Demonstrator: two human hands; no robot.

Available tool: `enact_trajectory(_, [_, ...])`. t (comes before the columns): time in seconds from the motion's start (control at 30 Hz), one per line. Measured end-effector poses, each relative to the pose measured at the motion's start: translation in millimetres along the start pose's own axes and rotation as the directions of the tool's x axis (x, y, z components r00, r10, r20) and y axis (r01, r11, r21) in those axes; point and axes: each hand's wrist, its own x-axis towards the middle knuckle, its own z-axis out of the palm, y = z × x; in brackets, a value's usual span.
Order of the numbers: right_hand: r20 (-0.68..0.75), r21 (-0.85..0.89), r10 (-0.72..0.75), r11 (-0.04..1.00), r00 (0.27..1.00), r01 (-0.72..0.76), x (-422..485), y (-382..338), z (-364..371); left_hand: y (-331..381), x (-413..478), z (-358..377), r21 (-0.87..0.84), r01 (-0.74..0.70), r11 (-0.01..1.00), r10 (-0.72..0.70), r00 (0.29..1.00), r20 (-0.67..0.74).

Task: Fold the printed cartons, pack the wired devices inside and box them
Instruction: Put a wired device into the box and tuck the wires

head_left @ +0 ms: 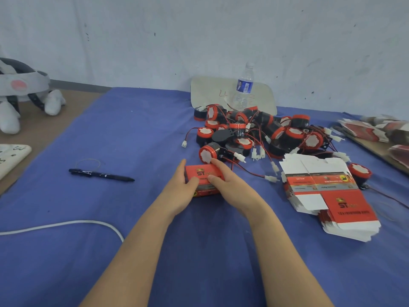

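Observation:
A folded red printed carton (pixel 202 173) lies on the blue cloth at the centre. My left hand (pixel 182 189) holds its left end, thumb on top. My right hand (pixel 230 185) grips its right side, index finger stretched along the far edge and thumb on the top face. Just behind it lies a pile of black-and-red wired devices (pixel 254 134) with red and black leads and white plugs. A stack of flat unfolded cartons (pixel 332 196) sits to the right.
A water bottle (pixel 243 87) stands behind the pile on a pale board (pixel 205 91). A black pen (pixel 101 175) lies to the left, a white cable (pixel 66 223) nearer me. More flat cartons (pixel 376 129) lie far right; a headset (pixel 20 89) far left.

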Motion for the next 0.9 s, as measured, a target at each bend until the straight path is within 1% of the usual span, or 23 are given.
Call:
enact_trajectory(0.07, [-0.034, -0.009, 0.043, 0.999, 0.999, -0.043, 1, -5, 7, 2, -1, 5, 0.038, 0.081, 0.996, -0.077, 0.992, -0.100])
enact_trajectory(0.13, [-0.110, 0.038, 0.066, 0.997, 0.992, -0.062, -2, -10, 13, 2, -3, 12, 0.062, 0.100, 0.993, -0.086, 0.978, -0.188])
enact_trajectory(0.17, [-0.150, 0.073, 0.049, 0.997, 0.987, -0.038, -7, -15, 14, 4, -6, 18, 0.036, 0.053, 0.998, -0.043, 0.974, -0.222])
enact_trajectory(0.2, [-0.198, 0.115, 0.016, 0.993, 0.980, 0.007, -15, -23, 12, 9, -11, 25, -0.019, -0.028, 0.999, 0.022, 0.967, -0.255])
enact_trajectory(0.23, [-0.253, 0.158, -0.033, 0.985, 0.967, 0.075, -22, -33, 8, 18, -17, 30, -0.082, -0.138, 0.987, 0.110, 0.953, -0.282])
enact_trajectory(0.27, [-0.321, 0.189, -0.092, 0.969, 0.942, 0.159, -28, -45, 2, 31, -22, 30, -0.168, -0.250, 0.954, 0.192, 0.934, -0.301])
enact_trajectory(0.33, [-0.523, 0.174, -0.194, 0.929, 0.830, 0.327, -56, -53, -35, 79, -36, 57, -0.358, -0.407, 0.840, 0.339, 0.910, -0.239])
enact_trajectory(0.37, [-0.572, 0.154, -0.245, 0.906, 0.783, 0.395, -62, -64, -45, 93, -38, 56, -0.382, -0.479, 0.791, 0.404, 0.876, -0.262])
enact_trajectory(0.4, [-0.612, 0.150, -0.259, 0.889, 0.747, 0.432, -72, -74, -57, 110, -39, 58, -0.396, -0.534, 0.746, 0.463, 0.845, -0.267])
enact_trajectory(0.43, [-0.674, 0.142, -0.253, 0.877, 0.694, 0.458, -84, -79, -72, 128, -41, 66, -0.424, -0.568, 0.706, 0.523, 0.821, -0.229])
enact_trajectory(0.47, [-0.766, 0.111, -0.238, 0.866, 0.597, 0.488, -108, -78, -100, 151, -47, 91, -0.487, -0.554, 0.675, 0.569, 0.812, -0.135])
enact_trajectory(0.5, [-0.841, 0.057, -0.228, 0.864, 0.490, 0.500, -138, -77, -130, 173, -58, 123, -0.558, -0.503, 0.659, 0.591, 0.806, -0.028])
enact_trajectory(0.53, [-0.886, 0.027, -0.208, 0.869, 0.415, 0.494, -160, -75, -152, 190, -66, 151, -0.598, -0.450, 0.663, 0.590, 0.806, 0.048])
enact_trajectory(0.6, [-0.957, -0.020, -0.138, 0.909, 0.255, 0.416, -217, -61, -200, 227, -100, 216, -0.632, -0.339, 0.697, 0.584, 0.780, 0.227])
enact_trajectory(0.67, [-0.994, -0.062, -0.084, 0.956, 0.065, 0.288, -280, -46, -237, 254, -142, 283, -0.618, -0.272, 0.738, 0.589, 0.707, 0.391])
enact_trajectory(0.7, [-0.997, -0.074, -0.072, 0.982, -0.022, 0.176, -310, -38, -252, 263, -164, 312, -0.591, -0.285, 0.755, 0.602, 0.659, 0.450])
enact_trajectory(0.73, [-0.994, -0.070, -0.066, 0.997, -0.091, 0.037, -338, -29, -265, 267, -186, 337, -0.551, -0.327, 0.768, 0.619, 0.602, 0.504])
enact_trajectory(0.77, [-0.987, -0.046, -0.065, 0.991, -0.146, -0.128, -371, -19, -277, 268, -211, 361, -0.498, -0.378, 0.780, 0.623, 0.542, 0.564])
enact_trajectory(0.8, [-0.985, 0.007, -0.041, 0.961, -0.166, -0.278, -392, -9, -283, 266, -226, 378, -0.438, -0.428, 0.791, 0.610, 0.498, 0.617])
enact_trajectory(0.83, [-0.986, 0.070, 0.000, 0.910, -0.168, -0.409, -405, -1, -286, 262, -235, 389, -0.360, -0.484, 0.798, 0.581, 0.458, 0.673])
enact_trajectory(0.87, [-0.982, 0.126, 0.032, 0.845, -0.186, -0.519, -420, 6, -286, 258, -246, 402, -0.284, -0.537, 0.794, 0.546, 0.426, 0.721])
enact_trajectory(0.9, [-0.978, 0.138, 0.021, 0.806, -0.205, -0.576, -427, 10, -284, 254, -252, 409, -0.209, -0.587, 0.782, 0.519, 0.427, 0.741])
